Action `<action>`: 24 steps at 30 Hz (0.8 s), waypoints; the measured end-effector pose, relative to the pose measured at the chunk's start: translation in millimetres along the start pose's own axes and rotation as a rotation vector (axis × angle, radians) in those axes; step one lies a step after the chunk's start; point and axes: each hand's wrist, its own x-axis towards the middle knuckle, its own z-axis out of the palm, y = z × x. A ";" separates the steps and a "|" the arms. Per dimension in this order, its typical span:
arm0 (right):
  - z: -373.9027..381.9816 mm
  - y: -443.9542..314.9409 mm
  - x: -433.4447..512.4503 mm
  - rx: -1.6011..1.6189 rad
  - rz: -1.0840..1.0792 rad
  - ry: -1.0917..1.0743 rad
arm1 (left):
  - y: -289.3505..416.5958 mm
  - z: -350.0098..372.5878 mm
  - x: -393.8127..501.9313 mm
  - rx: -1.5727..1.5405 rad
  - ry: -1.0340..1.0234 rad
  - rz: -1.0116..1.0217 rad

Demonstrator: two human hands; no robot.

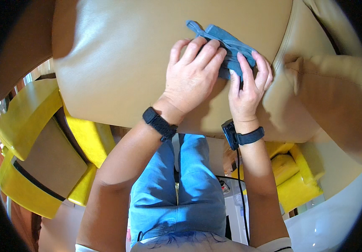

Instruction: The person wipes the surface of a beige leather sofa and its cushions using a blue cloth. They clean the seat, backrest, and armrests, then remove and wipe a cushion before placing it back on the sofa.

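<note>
A small folded blue-grey fabric item (229,47) with a narrow strip or loop at its upper left end rests on the tan leather sofa seat (130,72). My left hand (196,64) lies over its left part, fingertips curled into the folds; the dark underside there is partly covered. At its lower right end, my right hand (250,80) grips the fabric between thumb and fingers. What the folds contain cannot be seen. A black strap circles each wrist, and the right one carries a small black device (229,134) with a cable.
To the left stand yellow and tan upholstered pieces (29,119). The sofa's armrest (332,88) rises at the right, with a yellow toy-like chair (294,179) below it. My legs in blue jeans (181,189) are against the seat's front edge. A black cable (242,195) hangs beside my right forearm.
</note>
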 end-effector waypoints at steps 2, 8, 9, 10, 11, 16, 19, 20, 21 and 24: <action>-2.5 -9.1 -6.5 0.015 0.001 -0.052 | 0.3 -4.6 -8.4 -0.051 -0.045 -0.049; -20.8 -60.1 -92.6 0.148 -0.194 -0.257 | 12.1 -50.0 -129.6 0.013 -0.152 -0.043; -21.1 -65.6 -96.9 0.150 -0.233 -0.326 | 8.1 -55.5 -143.9 0.081 -0.156 0.002; -17.2 -68.7 -93.6 0.163 -0.256 -0.351 | 2.5 -58.4 -152.0 0.154 -0.181 0.014; -12.3 -71.4 -84.7 0.187 -0.258 -0.324 | -3.4 -59.1 -153.5 0.204 -0.183 0.026; 31.5 -89.0 13.0 0.130 -0.286 -0.211 | -61.5 -61.5 -90.4 0.215 -0.008 -0.223; 56.2 -99.4 61.4 0.116 -0.280 -0.159 | -84.7 -62.0 -53.2 0.156 0.139 -0.318; 55.1 -102.4 61.6 0.146 -0.302 -0.113 | -86.4 -62.6 -51.5 0.120 0.137 -0.399; 51.9 -104.5 56.9 0.148 -0.298 -0.137 | -82.5 -63.1 -56.5 0.105 0.144 -0.394; 31.0 -109.4 12.4 0.122 -0.336 -0.291 | -49.0 -66.3 -105.8 0.062 0.099 -0.420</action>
